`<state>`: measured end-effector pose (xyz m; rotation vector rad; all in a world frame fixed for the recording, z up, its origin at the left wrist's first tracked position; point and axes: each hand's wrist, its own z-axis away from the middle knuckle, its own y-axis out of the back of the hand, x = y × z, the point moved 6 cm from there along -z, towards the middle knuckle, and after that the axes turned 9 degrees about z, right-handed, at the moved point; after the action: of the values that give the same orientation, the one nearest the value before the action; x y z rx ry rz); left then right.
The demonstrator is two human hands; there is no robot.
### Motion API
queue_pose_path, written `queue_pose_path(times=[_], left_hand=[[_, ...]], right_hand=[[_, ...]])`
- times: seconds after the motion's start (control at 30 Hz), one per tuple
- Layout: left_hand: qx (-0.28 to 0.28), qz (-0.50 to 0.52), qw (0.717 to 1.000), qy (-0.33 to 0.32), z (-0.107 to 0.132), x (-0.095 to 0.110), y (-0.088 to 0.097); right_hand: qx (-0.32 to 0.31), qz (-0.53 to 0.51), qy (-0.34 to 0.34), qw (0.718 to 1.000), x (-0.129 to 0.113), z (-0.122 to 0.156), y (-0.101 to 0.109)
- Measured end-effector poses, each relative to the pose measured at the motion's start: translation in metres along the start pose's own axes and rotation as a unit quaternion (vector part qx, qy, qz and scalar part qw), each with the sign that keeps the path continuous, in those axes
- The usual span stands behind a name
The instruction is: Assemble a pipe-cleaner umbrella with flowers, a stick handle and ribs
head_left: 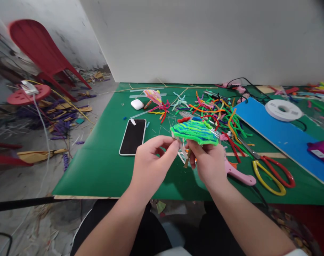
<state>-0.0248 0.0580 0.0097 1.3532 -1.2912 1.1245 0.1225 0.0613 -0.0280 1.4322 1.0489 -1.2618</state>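
Observation:
My right hand [208, 161] grips from below a small umbrella-shaped piece woven from green and blue pipe cleaners [195, 131], its thin white ribs and stick running down into my fingers. My left hand [151, 158] pinches the left edge of the same piece between thumb and fingertips. Both hands hover above the green table mat [98, 160], near its front edge.
A black phone [133, 136] lies left of my hands, a white earbud case [136, 104] behind it. Loose coloured pipe cleaners [217, 113], yellow-and-red scissors [271, 170], a pink tool [239, 176], a blue board [279, 135] with a tape roll [283, 110] sit right. A red chair [39, 49] stands left.

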Motion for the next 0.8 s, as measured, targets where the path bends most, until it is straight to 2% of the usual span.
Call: queue_pose_path(times=[0.13,0.23,0.47,0.8], left_hand=[[-0.019,0.113,0.992,0.049,-0.001,-0.004,-0.004],[-0.029,0.149,0.986,0.063,-0.002,-0.005,-0.004],[0.016,0.074,0.997,0.028,-0.002,-0.003,0.002],[0.065,0.077,0.995,0.008,-0.002,-0.005,0.004]], right_hand=[[0.004,0.024,0.007,1.0,-0.003,0.001,0.001],[0.001,0.031,0.008,1.0,-0.003,0.001,0.001],[0.009,0.044,0.012,0.999,-0.004,0.001,0.002],[0.038,0.136,0.08,0.987,-0.02,0.002,0.003]])
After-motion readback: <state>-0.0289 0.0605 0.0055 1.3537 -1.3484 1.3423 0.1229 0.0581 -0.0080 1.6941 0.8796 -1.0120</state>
